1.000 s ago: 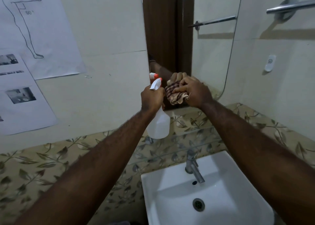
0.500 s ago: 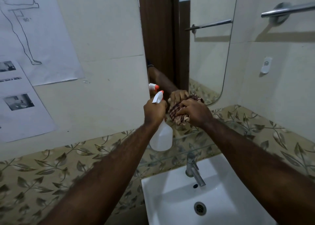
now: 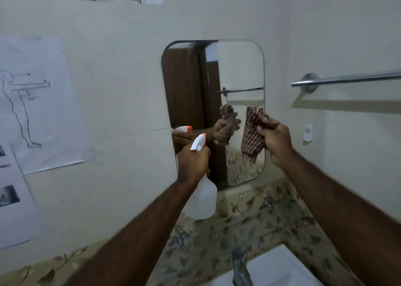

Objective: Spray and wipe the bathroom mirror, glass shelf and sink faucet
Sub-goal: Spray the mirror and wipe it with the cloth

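Observation:
A rounded rectangular mirror [image 3: 238,68] hangs on the pale wall straight ahead. My left hand [image 3: 193,162] grips a white spray bottle [image 3: 201,199] with an orange-tipped nozzle, held just in front of the mirror's lower left corner. My right hand [image 3: 277,140] holds a brown striped cloth [image 3: 252,136] by the mirror's lower right edge; the cloth hangs down. Whether the cloth touches the glass I cannot tell. The glass shelf [image 3: 245,216] runs below the mirror, faint against the leaf-patterned tiles. The chrome faucet [image 3: 239,268] is blurred at the bottom, at the white sink [image 3: 282,270].
A chrome towel bar [image 3: 347,79] is mounted on the right wall, with a small white hook [image 3: 308,132] below it. Paper posters [image 3: 41,103] are stuck to the wall at the left. Leaf-patterned tiles [image 3: 217,242] cover the wall behind the sink.
My view has tilted up, so the whole mirror shows. My right hand has moved right and away from the left hand, with the cloth hanging from it. The bottle stays in my left hand.

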